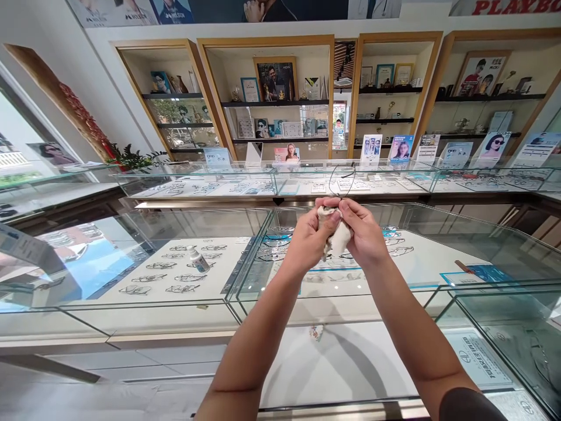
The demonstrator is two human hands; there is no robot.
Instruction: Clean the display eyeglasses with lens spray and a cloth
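Both hands are raised over a glass display counter [184, 304]. My left hand [309, 237] and my right hand [363, 234] are closed together around a cream cleaning cloth [335, 237]. A pair of thin black-rimmed glasses [342, 178] sticks up out of the cloth above my fingers; the lower part of the frame is hidden inside the cloth. A small white spray bottle [198, 259] lies on the counter glass to the left of my hands.
Rows of spectacle frames [162, 275] lie inside the case below. A second glass counter [280, 184] with advert cards [401, 147] runs behind. Wooden wall shelves [274, 102] hold pictures. A small crumpled scrap [315, 332] lies on the near ledge.
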